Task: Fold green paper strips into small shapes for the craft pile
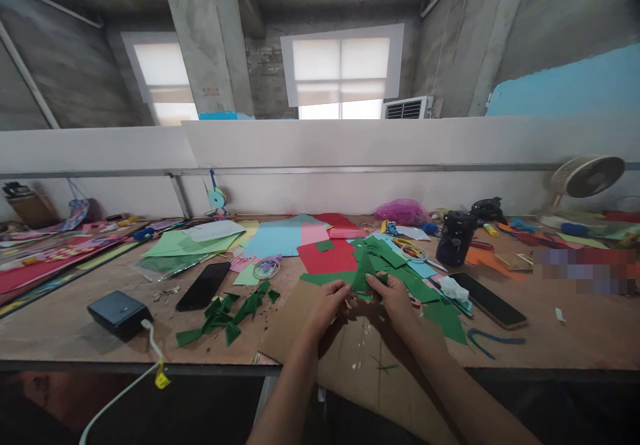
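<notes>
Between my two hands a piece of dark green paper (364, 273) is held up over the table, creased and pointed at the top. My left hand (331, 304) pinches its lower left side. On its right side, thumb and fingers of my right hand (391, 293) are closed on the same paper. Behind it lie more green paper sheets (387, 253) and a red sheet (315, 262). Under my hands is a brown cardboard sheet (350, 365) with small scraps on it. Several folded green pieces (237, 312) lie to the left of my left hand.
Left of the green pieces are a black phone (204, 286) and a dark box (119, 314) with a white cable. Another phone (487, 300), a dark cup (455, 240) and a blue bent strip (495, 344) lie on the right. A small fan (587, 175) stands far right.
</notes>
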{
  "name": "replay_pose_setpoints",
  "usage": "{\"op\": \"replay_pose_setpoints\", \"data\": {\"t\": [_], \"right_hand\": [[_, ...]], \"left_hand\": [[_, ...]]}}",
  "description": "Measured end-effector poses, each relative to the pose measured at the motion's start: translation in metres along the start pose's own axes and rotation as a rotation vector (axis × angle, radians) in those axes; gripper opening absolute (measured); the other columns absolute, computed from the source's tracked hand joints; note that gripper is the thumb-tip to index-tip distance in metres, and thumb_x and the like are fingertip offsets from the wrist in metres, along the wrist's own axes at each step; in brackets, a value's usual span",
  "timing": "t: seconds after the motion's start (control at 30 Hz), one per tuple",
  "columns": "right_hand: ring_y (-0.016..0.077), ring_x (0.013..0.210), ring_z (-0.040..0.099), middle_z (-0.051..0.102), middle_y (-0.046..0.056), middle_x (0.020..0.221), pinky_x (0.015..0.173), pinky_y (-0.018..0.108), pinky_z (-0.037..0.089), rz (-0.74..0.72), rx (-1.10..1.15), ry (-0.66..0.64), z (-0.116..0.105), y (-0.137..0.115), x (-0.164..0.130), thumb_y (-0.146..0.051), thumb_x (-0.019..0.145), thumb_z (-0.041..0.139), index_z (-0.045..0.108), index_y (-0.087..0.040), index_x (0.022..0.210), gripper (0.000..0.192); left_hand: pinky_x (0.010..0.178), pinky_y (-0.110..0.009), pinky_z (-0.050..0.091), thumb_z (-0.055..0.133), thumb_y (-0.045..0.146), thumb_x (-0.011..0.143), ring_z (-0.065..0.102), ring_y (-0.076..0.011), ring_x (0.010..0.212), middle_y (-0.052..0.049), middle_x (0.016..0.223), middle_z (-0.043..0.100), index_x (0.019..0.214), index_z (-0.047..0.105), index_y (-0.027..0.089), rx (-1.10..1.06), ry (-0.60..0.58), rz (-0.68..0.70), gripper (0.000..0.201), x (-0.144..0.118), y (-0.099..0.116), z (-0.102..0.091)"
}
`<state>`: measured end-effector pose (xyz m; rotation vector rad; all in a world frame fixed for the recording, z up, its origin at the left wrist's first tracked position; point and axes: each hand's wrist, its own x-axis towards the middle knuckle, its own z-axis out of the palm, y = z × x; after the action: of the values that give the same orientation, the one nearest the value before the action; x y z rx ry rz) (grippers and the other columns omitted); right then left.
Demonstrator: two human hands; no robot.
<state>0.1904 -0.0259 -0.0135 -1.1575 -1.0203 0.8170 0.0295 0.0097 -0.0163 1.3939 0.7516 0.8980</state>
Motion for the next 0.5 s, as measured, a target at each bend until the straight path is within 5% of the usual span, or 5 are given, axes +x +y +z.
{"op": "replay_pose_setpoints", "data": {"t": [0.5], "right_hand": [[0.0135, 0.051, 0.049, 0.056, -0.003, 0.054, 0.053, 0.026, 0.040, -0.046, -0.059, -0.139, 0.0050, -0.0017, -0.0022, -0.053, 0.066, 0.074, 0.058, -0.019, 0.060, 0.038]], "left_hand": [[0.053, -0.023, 0.040, 0.074, 0.047, 0.066, 0.055, -0.0122, 0.053, -0.001, 0.060, 0.062, 0.071, 0.061, 0.015, 0.020, -0.006, 0.033, 0.035, 0.0008, -0.0014, 0.0005]]}}
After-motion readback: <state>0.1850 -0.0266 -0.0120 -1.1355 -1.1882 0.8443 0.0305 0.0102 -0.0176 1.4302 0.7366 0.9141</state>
